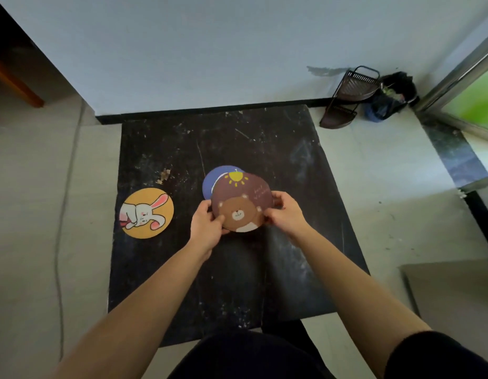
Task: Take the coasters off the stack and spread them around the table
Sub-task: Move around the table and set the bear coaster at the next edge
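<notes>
Both hands are on the brown bear coaster (241, 206) right now: left hand (207, 227) pinching its near-left edge, right hand (285, 212) pinching the right edge, probably so it slides clean off the blue coaster (214, 179) under it. The rabbit coaster (146, 212) sits well apart on the left of the desk (264, 138), so spreading's barely begun.

Brown bear coaster (241, 205), seemingly speckled black table (182, 149).
</notes>
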Demonstrator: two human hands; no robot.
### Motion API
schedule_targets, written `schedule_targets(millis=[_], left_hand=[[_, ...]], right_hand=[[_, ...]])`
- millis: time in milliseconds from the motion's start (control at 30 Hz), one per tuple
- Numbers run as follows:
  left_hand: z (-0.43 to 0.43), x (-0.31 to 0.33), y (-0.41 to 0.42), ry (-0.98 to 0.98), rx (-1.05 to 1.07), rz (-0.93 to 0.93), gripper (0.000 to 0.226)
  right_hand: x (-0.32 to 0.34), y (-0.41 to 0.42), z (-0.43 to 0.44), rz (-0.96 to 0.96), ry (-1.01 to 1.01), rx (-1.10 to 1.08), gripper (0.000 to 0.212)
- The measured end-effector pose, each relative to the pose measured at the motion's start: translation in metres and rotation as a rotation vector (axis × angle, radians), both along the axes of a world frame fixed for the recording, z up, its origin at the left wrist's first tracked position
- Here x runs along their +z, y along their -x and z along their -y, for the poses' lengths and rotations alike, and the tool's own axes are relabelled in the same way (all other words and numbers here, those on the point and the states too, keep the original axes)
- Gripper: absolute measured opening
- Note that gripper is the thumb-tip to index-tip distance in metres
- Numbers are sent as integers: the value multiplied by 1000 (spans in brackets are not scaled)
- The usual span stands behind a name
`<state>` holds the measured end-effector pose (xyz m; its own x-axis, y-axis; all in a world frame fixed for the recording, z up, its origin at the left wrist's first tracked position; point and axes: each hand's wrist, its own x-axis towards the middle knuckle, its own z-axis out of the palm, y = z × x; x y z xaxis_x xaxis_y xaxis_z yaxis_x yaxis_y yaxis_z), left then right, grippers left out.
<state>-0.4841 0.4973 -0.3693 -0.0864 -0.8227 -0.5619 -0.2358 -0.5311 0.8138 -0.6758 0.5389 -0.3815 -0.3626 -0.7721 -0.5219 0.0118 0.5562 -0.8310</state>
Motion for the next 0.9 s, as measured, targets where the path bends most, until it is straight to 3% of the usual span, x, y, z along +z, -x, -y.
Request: schedule_targets(millis=[167,333,600,900], left_hand=[[-35,-24,-29,-2,-182,175,22],[-87,-65,-61,-76,-230,374,18],[-128,-88,-76,-215,-167,495,19],[-130,-98,-74,-255,-134,551,15]], right_hand=[[-22,-13,-48,-136,-132,-79,3],[-54,-36,-106,-152,-318,80,6],[-82,-50,-157,-285,-514,225,18],[-85,-49,-160,-396,-524,304,14]])
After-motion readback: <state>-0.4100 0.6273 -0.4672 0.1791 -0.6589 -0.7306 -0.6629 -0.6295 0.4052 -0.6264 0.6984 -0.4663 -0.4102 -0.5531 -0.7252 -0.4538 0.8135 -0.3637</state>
